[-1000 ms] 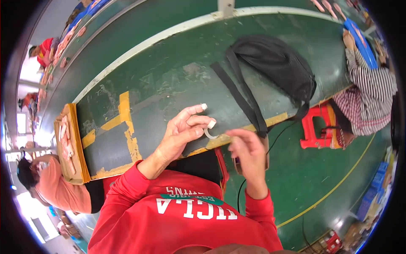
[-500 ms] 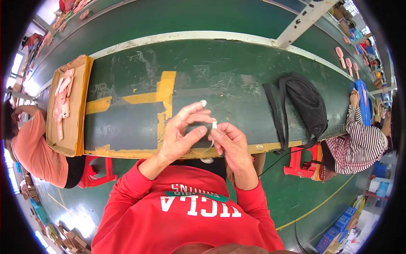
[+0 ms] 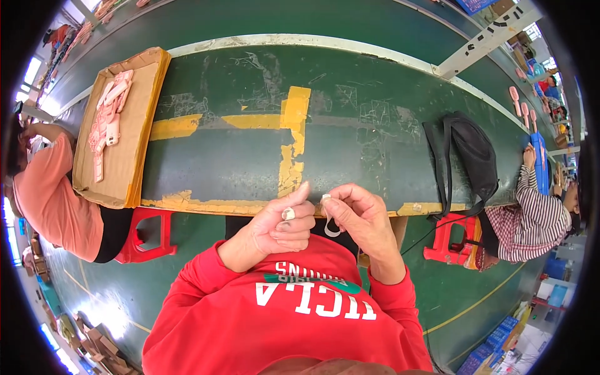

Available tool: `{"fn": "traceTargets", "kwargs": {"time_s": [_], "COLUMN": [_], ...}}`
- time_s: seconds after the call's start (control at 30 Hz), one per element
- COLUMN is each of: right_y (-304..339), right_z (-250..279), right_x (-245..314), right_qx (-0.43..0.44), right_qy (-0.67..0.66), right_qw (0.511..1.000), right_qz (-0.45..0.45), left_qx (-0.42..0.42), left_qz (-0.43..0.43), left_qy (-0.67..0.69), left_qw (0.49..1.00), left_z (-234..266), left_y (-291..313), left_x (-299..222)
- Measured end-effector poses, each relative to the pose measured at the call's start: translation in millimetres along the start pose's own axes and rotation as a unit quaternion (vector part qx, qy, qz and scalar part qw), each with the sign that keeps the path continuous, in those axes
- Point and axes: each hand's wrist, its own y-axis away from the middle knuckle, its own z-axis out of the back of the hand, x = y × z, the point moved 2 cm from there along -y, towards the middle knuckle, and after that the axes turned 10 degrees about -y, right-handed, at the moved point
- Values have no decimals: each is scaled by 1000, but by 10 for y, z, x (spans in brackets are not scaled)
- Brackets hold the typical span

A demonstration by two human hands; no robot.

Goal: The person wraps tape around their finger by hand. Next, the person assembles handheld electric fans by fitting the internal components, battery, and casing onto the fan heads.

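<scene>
"While the right grip pinches a white strip, how is the left?"
"The left grip is curled closed, one finger wrapped in white tape. The strip loops down beside the surface's near edge."
"Any writing?"
"White lettering, upside down, on the red top."

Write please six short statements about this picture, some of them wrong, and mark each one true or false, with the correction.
1. The right hand pinches a white strip. True.
2. A white wrap is on one finger of the left hand. True.
3. The left hand's fingers are all straight. False: several are curled.
4. A black bag lies to the right of a cardboard tray. True.
5. The parts in the tray are blue. False: they are pink.
6. The strip is wrapped around the bag. False: it hangs from the right hand.
</scene>
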Motion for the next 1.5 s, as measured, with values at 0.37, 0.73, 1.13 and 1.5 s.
{"fn": "traceTargets", "kwargs": {"time_s": [0.37,0.73,1.13,1.5], "right_y": [19,119,164,182], "right_z": [-97,-143,-107,-105], "right_x": [257,299,291,351], "right_qx": [105,107,105,121], "right_qy": [195,267,289,311], "right_qw": [975,952,943,939], "right_qz": [1,106,128,77], "left_qx": [234,216,186,196], "left_qz": [5,51,67,58], "left_qy": [57,33,4,-24], "left_qw": [970,975,980,979], "left_z": [61,173,215,216], "left_y": [-34,-62,-62,-51], "left_x": [214,297,330,350]}}
